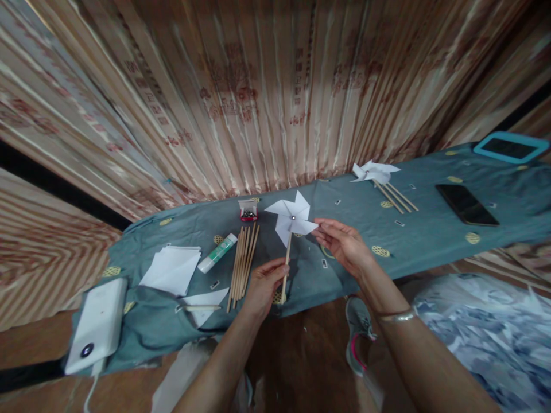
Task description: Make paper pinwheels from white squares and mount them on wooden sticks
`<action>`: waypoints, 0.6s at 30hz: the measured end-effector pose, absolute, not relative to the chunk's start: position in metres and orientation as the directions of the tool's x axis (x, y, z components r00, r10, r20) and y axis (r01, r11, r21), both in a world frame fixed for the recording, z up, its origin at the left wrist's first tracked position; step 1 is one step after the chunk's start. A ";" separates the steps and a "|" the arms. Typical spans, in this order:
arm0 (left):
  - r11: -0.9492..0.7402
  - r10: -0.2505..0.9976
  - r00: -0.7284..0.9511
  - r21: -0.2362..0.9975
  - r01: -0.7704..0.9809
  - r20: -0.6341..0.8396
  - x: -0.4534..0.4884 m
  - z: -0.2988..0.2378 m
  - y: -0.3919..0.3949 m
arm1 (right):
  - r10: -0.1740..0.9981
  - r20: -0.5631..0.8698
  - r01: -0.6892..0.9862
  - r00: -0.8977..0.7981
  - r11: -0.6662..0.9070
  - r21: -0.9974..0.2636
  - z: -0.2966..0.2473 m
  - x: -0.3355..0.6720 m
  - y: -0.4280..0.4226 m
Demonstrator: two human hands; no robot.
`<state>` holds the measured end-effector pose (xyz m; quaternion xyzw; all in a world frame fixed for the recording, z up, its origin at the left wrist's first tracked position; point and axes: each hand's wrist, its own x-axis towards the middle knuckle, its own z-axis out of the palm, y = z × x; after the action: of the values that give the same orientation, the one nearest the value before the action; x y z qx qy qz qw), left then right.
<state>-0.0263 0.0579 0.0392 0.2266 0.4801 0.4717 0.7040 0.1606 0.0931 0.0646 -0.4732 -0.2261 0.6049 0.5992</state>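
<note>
A white paper pinwheel (283, 221) on a wooden stick is held up over the table, a pin at its centre. My left hand (267, 282) is closed around the stick below the blades. With thumb and fingers my right hand (343, 244) pinches the tip of the right blade. Left of the pinwheel lies a row of wooden sticks (241, 267), and behind them stands a small red box of pins (248, 213), its lid up. A green and white glue stick (218, 253) rests beside the sticks.
White paper sheets (170, 269), a pencil (200, 308) on folded paper and a white power bank (98, 324) lie to the left. Finished pinwheels (375, 171) with sticks, a black phone (467, 204) and a blue-framed device (511, 147) are on the right. A curtain (275, 97) hangs behind.
</note>
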 end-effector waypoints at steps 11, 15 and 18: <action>0.442 0.887 0.091 0.774 -0.455 -0.453 -0.026 0.036 0.059 | 0.936 -0.331 -0.461 0.123 -0.241 -0.854 0.062 0.158 0.090; 0.436 0.890 0.094 0.774 -0.459 -0.447 -0.026 0.035 0.059 | 0.937 -0.334 -0.460 0.107 -0.251 -0.852 0.062 0.155 0.089; 0.432 0.893 0.098 0.774 -0.463 -0.440 -0.026 0.035 0.059 | 0.936 -0.340 -0.459 0.092 -0.263 -0.849 0.062 0.152 0.088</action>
<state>-0.0260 0.0592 0.0348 0.2293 0.4687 0.4808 0.7047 0.1523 0.0876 0.0621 -0.4872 -0.2446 0.6277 0.5557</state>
